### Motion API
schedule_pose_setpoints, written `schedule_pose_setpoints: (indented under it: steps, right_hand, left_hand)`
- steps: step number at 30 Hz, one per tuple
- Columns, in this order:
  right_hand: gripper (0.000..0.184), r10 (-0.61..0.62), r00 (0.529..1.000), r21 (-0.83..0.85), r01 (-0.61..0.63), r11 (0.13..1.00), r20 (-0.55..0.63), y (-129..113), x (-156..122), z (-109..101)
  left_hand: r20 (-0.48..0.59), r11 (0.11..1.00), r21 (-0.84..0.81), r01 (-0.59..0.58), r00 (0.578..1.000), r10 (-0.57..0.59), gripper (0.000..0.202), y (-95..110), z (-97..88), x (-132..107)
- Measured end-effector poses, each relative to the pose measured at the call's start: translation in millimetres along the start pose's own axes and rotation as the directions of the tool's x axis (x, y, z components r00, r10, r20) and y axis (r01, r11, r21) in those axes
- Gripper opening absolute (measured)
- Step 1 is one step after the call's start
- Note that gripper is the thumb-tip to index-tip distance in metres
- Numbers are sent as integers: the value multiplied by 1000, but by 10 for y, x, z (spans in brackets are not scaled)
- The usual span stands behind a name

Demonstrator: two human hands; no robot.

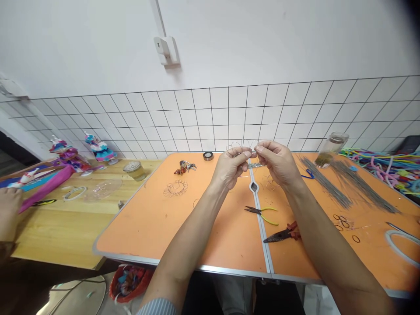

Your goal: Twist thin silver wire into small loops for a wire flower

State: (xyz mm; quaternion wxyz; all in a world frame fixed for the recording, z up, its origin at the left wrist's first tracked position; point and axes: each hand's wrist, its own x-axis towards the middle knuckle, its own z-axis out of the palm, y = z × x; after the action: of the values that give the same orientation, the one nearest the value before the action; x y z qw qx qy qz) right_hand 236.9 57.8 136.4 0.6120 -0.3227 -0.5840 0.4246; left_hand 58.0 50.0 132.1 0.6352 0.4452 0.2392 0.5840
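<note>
Above the orange folding table [147,227], my left hand [231,165] and my right hand [277,162] meet, both with fingertips pinched on a thin wire piece with looped arcs [236,143]. Its lower part is hidden behind the fingers. On the table, left of my hands, lies a similar looped wire ring [167,189]. Below my hands are yellow-handled pliers [260,211] and larger red-handled pliers [280,235], the latter partly covered by my right forearm.
Wire bundles [328,183] and a lidded glass jar [330,151] are at right, with colourful pipe cleaners [377,164] beyond. Tape [208,155] sits at the back. A co-worker's hand [9,205] is at far left, near decorated figures [98,148] and a glass cup [135,170].
</note>
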Motion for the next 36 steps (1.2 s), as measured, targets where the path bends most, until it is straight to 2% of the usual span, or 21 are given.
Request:
schedule_pose_setpoints:
  steps: [7,17,26,31,36]
  right_hand:
    - [19,-52,998,-67,53,996,20,13,-18,-16]
    - [22,-117,993,-179,111,978,-28,-89,-72,60]
    - [20,-137,990,-166,130,978,-26,-88,-73,67]
    - [24,-138,990,-191,128,973,-40,-102,-76,65]
    - [23,-133,991,-177,128,976,-21,-98,-77,59]
  left_hand:
    - [-28,999,47,-15,999,17,34,2,-2,-26]
    - [-64,993,105,-58,996,65,30,44,16,-41]
    - [-15,997,70,-15,1000,16,31,0,-1,-29]
    - [40,997,36,63,997,-65,36,-12,-31,0]
    - [29,994,12,111,993,-111,45,39,-33,-1]
